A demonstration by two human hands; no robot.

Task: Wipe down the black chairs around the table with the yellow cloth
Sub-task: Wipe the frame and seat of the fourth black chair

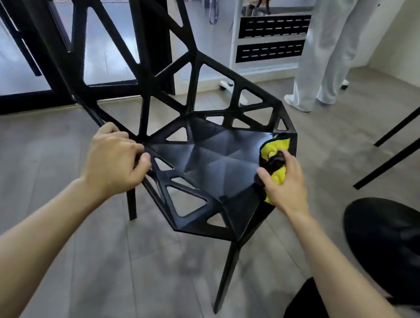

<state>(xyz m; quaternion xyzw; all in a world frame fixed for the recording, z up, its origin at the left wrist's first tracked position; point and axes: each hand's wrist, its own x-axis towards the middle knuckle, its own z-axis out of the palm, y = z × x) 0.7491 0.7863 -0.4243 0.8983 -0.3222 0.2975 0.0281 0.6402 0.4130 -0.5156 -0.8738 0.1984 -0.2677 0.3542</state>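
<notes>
right hand [283, 182] grips the bunched yellow cloth [277, 158] and presses it on the right edge of the chair [204, 153] seat; the cloth sticks out ahead of the knuckles and under the palm. left hand [115, 159] curls its fingers round the seat's left rim, where the backrest joins. chair stands on a grey floor [54, 172]; a person's white trousers [328, 55] show beyond it.

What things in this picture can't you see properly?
- Head view: the yellow cloth is partly covered by the right hand.
- The left hand hides the black chair edge it grips.
- A standing person is cut off by the top edge.
- A second chair is cut off by the right edge.
</notes>
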